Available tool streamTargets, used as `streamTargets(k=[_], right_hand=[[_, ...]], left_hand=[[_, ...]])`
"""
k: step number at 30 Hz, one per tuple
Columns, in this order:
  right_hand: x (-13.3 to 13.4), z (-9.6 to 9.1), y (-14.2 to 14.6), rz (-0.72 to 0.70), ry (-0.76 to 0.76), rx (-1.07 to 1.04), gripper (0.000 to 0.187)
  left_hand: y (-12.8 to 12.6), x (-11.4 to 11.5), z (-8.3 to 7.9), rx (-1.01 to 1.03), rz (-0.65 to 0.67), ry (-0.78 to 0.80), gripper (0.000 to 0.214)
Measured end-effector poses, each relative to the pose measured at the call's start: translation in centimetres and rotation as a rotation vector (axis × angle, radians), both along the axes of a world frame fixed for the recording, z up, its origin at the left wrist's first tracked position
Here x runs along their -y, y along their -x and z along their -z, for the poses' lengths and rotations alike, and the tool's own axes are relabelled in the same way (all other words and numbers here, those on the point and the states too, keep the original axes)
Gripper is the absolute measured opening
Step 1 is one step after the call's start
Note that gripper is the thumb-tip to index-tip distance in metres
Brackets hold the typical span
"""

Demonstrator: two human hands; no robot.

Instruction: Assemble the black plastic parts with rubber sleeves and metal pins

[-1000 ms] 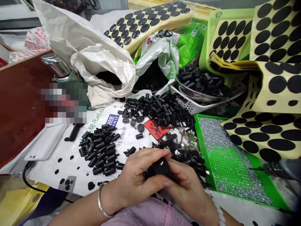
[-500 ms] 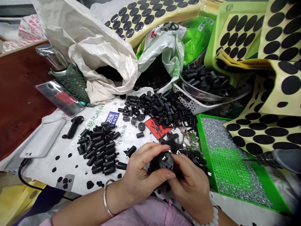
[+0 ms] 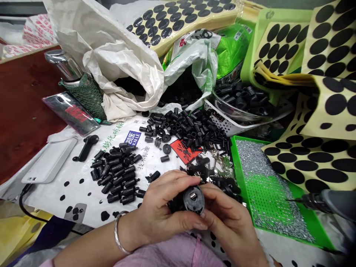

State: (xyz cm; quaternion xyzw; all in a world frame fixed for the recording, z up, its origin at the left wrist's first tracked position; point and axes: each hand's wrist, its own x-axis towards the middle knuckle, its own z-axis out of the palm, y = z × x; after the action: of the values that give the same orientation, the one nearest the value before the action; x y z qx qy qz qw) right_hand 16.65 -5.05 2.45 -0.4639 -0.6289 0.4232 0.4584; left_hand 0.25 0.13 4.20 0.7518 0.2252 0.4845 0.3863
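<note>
Two bare hands meet low in the centre of the view, both closed on one round black plastic part (image 3: 193,199) with a small metal piece at the middle of its face. Left hand (image 3: 164,213), a silver bangle (image 3: 119,237) on its wrist, pinches the part between thumb and fingers from the left. Right hand (image 3: 232,224) grips it from the right, thumb pressed at the rim. The part is held above the near edge of a white printed sack (image 3: 91,185) spread over the table.

On the sack, a cluster of black plastic pins (image 3: 118,172) lies left of the hands; a larger heap of black sleeves (image 3: 189,128) lies beyond. A green tray (image 3: 280,211) of small silver screws sits just right of the hands. Yellow sheets of black round pads (image 3: 308,163) overlap the tray's far corner. A power screwdriver (image 3: 330,202) lies at the right edge.
</note>
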Motion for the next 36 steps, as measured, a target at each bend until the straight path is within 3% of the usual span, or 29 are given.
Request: streamTargets(k=[5,11,17,22,24,29,33,36], right_hand=[[0.3,0.5,0.6,0.174,-0.167,0.077,0.024],[0.8,0.9,0.7,0.204,-0.194,0.129,0.026],[1.1,1.0,0.5,0.118,0.011,-0.002,0.029],[0.1,0.6,0.2,-0.15,0.502,-0.481,0.014],[-0.1,0.7,0.2,-0.214,0.586,-0.651,0.017],[-0.1,1.0,0.0,-0.283,0.612,-0.619,0.018],[0.0,1.2,-0.2,-0.183,0.59,-0.58,0.015],[0.0,1.2,0.0,-0.112,0.537,-0.548,0.019]], left_hand=[[-0.3,0.8,0.8,0.031,-0.074,0.177,0.041],[0.1,0.6,0.4,-0.046,-0.019,0.116,0.033],[0.1,0.3,0.4,-0.08,-0.07,0.109,0.029],[0.0,0.4,0.7,-0.058,-0.073,0.138,0.027],[0.0,0.2,0.8,-0.057,-0.037,0.166,0.026],[0.0,-0.3,1.1,-0.111,-0.004,0.213,0.026],[0.5,-0.5,1.3,-0.202,0.067,0.0,0.034],[0.6,-0.4,1.5,-0.316,0.04,-0.172,0.044]])
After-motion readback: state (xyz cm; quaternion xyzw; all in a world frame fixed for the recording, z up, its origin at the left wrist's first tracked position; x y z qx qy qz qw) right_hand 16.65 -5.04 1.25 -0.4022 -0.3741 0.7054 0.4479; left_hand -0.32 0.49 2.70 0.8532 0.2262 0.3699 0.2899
